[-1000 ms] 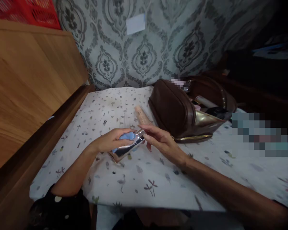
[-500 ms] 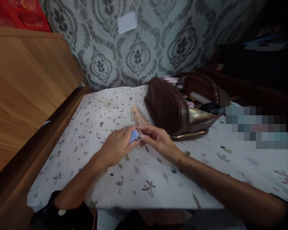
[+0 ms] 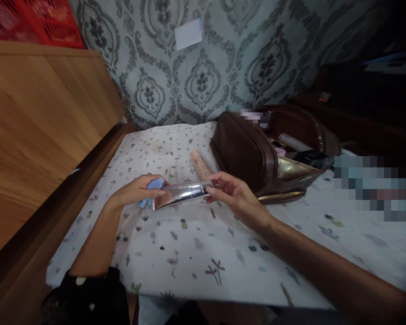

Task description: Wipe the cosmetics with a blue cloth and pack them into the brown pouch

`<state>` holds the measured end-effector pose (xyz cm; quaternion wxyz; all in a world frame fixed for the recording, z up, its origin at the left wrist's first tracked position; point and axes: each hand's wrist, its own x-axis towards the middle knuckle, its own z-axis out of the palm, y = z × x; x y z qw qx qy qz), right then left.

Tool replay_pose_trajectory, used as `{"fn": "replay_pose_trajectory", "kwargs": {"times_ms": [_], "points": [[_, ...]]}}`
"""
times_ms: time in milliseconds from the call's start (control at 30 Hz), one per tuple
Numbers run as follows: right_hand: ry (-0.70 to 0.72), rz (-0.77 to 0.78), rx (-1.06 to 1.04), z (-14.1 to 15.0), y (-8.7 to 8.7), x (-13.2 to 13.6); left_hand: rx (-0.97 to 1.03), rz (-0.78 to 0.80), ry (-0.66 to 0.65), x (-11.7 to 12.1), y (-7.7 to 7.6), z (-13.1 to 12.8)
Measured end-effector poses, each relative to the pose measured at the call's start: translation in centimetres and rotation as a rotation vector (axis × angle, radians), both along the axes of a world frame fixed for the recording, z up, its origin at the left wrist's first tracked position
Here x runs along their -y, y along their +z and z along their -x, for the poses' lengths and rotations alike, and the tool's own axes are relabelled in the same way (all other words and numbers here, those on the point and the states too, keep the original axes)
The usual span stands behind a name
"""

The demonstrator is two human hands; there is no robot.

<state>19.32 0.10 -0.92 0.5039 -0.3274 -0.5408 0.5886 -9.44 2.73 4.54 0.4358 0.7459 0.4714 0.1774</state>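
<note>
A shiny silver squeeze tube [image 3: 182, 192] lies level between my hands, above the patterned cloth on the table. My left hand [image 3: 140, 189] is closed on a soft blue cloth [image 3: 154, 183] and on the tube's flat crimped end, thumb on top. At the other end, the fingers of my right hand [image 3: 235, 194] pinch the tube by its cap. Just beyond it a peach-coloured tube [image 3: 200, 164] rests on the table, its near end partly hidden by the silver tube and my right fingers.
To the right stands an open brown leather cosmetic bag [image 3: 240, 149] with several items inside. The table wears a white printed tablecloth [image 3: 192, 266]. A wooden cabinet [image 3: 47, 99] rises at left with a red basket [image 3: 54, 22] on top. Patterned wallpaper [image 3: 203, 81] covers the wall behind.
The silver tube, earlier mostly covered by my hands, now shows at full length. My left hand has moved left to its flat end with the blue cloth. The view has shifted slightly.
</note>
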Motion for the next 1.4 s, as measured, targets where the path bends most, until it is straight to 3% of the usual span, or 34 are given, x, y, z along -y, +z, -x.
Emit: {"fn": "replay_pose_trajectory", "kwargs": {"times_ms": [67, 167, 233, 300, 367, 433, 533, 667, 833, 1000, 1133, 1267, 1333, 1400], "points": [[-0.039, -0.018, 0.004, 0.1, -0.2, 0.0, -0.031, -0.084, 0.084, 0.1, 0.0, -0.3], [-0.072, -0.018, 0.005, 0.2, -0.6, -0.1, -0.128, -0.405, 0.315, 0.8, -0.3, -1.9], [-0.051, -0.002, 0.020, 0.3, -1.0, -0.1, -0.148, -0.593, 0.392, 1.6, -1.1, -3.8], [-0.019, 0.019, 0.023, 0.4, -1.3, -0.1, -0.124, -0.677, 0.285, 2.6, -2.2, -6.0], [0.008, 0.048, 0.022, 0.5, -1.6, -0.2, -0.142, -0.751, 0.067, 3.5, -3.6, -8.0], [0.000, 0.082, 0.025, 0.5, -1.9, -0.3, -0.223, -0.834, -0.059, 3.9, -4.8, -9.2], [-0.032, 0.132, 0.025, 0.5, -2.1, -0.4, -0.300, -0.863, -0.134, 3.6, -5.4, -8.9], [-0.031, 0.158, 0.030, 0.5, -2.1, -0.5, -0.340, -0.724, -0.206, 2.2, -4.2, -5.9], [-0.052, 0.153, 0.074, 0.4, -2.5, -0.7, -0.404, -0.522, -0.200, 1.3, -2.3, -3.1], [-0.018, 0.110, 0.113, 0.3, -2.8, -0.7, -0.560, -0.436, -0.126, 0.7, -2.0, -0.9], [-0.015, 0.033, 0.178, 0.4, -2.6, -0.5, -0.621, -0.510, -0.016, 0.6, -2.2, -0.2], [-0.085, -0.061, 0.216, 0.6, -2.2, -0.2, -0.462, -0.752, 0.102, 2.1, -1.9, -3.3], [-0.105, -0.091, 0.222, 0.7, -2.1, 0.0, -0.305, -0.876, -0.009, 3.1, -2.2, -5.7], [-0.104, -0.089, 0.224, 0.7, -1.9, 0.1, -0.288, -1.004, -0.155, 3.9, -2.8, -7.6]]}}
